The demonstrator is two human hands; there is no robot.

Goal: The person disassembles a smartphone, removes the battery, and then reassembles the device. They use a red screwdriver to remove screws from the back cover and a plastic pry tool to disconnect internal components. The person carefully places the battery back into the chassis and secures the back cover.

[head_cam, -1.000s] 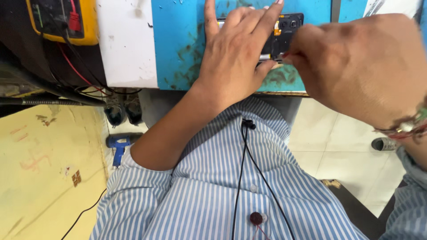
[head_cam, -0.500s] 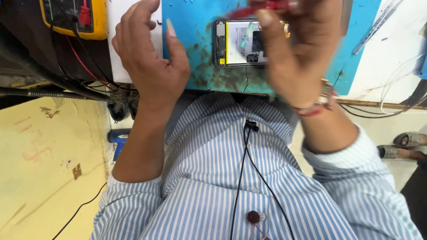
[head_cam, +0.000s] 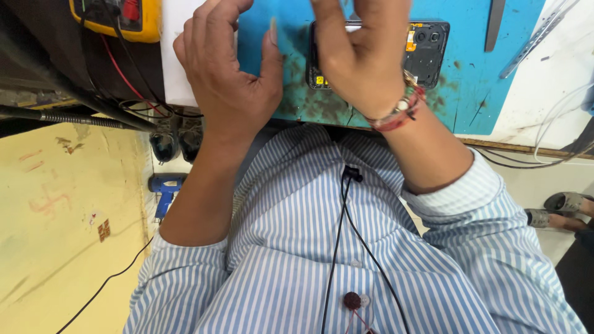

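- The opened smartphone (head_cam: 427,52) lies flat with its back cover off on the blue work mat (head_cam: 476,93), near the mat's front edge and towards the middle of the bench. Its dark inner frame, camera cluster and a small yellow tab show at its right end.
- The right hand (head_cam: 365,62) hovers over the phone's left half and hides it. Its fingers are drawn together pointing down, as if pinching something small; I cannot tell whether anything sits between them. A red and beaded wristband (head_cam: 402,111) circles the wrist.
- The left hand (head_cam: 229,74) rests at the mat's left edge, fingers loosely curled and holding nothing, the thumb up beside the phone.
- A yellow multimeter (head_cam: 117,18) with a red lead sits at the bench's far left corner; a metal tool (head_cam: 495,25) lies at the mat's back edge on the right.
- Judged by its look, the phone is light and stiff but fragile with its inside bare: better gripped by the long side edges of the frame, clear of the camera and exposed parts.
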